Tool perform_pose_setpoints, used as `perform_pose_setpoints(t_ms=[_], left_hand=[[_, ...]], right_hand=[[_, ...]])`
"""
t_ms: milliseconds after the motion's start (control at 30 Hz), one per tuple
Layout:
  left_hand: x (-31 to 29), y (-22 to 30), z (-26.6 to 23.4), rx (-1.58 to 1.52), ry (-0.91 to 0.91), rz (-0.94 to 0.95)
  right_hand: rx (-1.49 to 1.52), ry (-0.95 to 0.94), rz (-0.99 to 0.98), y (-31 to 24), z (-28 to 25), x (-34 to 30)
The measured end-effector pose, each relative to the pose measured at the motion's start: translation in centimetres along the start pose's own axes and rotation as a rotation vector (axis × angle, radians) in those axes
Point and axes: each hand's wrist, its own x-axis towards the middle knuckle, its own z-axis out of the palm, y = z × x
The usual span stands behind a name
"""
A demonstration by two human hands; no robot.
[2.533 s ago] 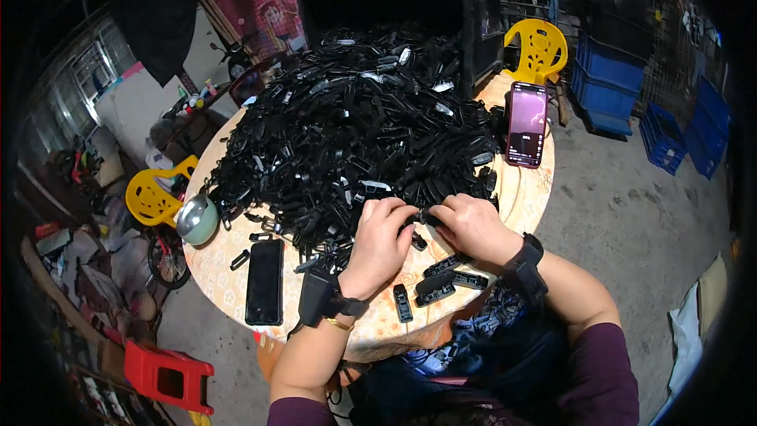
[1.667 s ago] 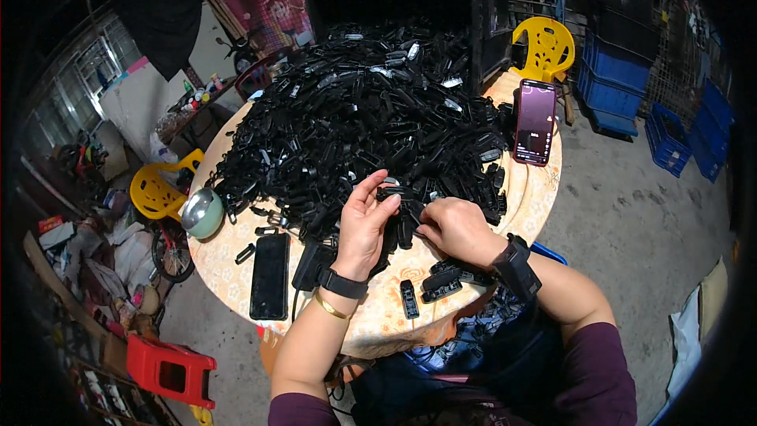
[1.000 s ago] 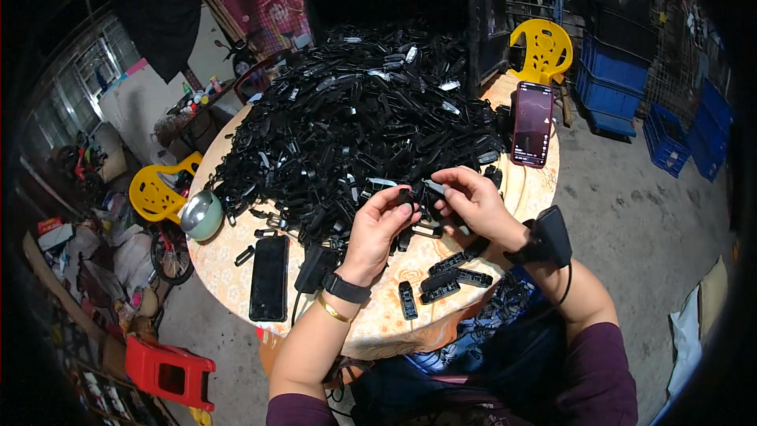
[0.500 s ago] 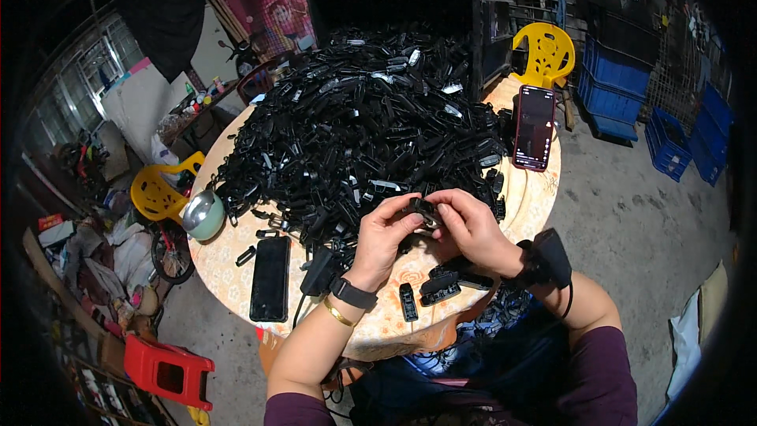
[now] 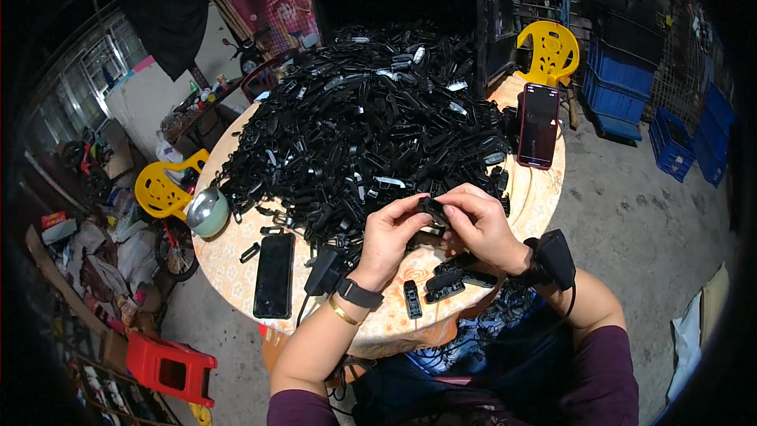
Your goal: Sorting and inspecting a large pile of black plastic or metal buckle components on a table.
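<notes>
A small black plastic part (image 5: 430,207) is pinched between my two hands at the near edge of a big heap of similar black parts (image 5: 371,118). My left hand (image 5: 385,243) grips one end of it with thumb and fingers. My right hand (image 5: 486,233) closes on the other end; its lower fingers are partly hidden. The part's exact kind is too small to make out. On the cloth nearer me, one long black part (image 5: 412,300) lies alone, and a few more black parts (image 5: 445,288) cluster beside it, below my right hand.
The round table's patterned cloth (image 5: 229,264) carries a dark phone (image 5: 273,276), a metal-and-green bowl (image 5: 208,213) and a lit phone (image 5: 539,126). A black bin (image 5: 495,31) stands behind the heap. Around the table are yellow chairs (image 5: 550,51), a red stool (image 5: 170,367) and blue crates (image 5: 619,79).
Both hands stay together on the black part, which has turned slightly in the fingers. The whole view has shifted a little; the things on the table look unmoved.
</notes>
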Motion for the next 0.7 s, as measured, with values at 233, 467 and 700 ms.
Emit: perform_pose_setpoints(t_ms=[233,467,700], left_hand=[[-0.1,0.4,0.1,0.025,-0.016,-0.053],[-0.2,0.4,0.2,-0.009,0.0,-0.034],[0.0,1.1,-0.5,-0.001,-0.112,0.016]], right_hand=[[-0.167,0.0,-0.162,0.6,-0.3,0.2],[-0.301,0.022,-0.182,-0.4,0.3,-0.3],[0.021,-0.2,0.172,0.0,0.0,-0.2]])
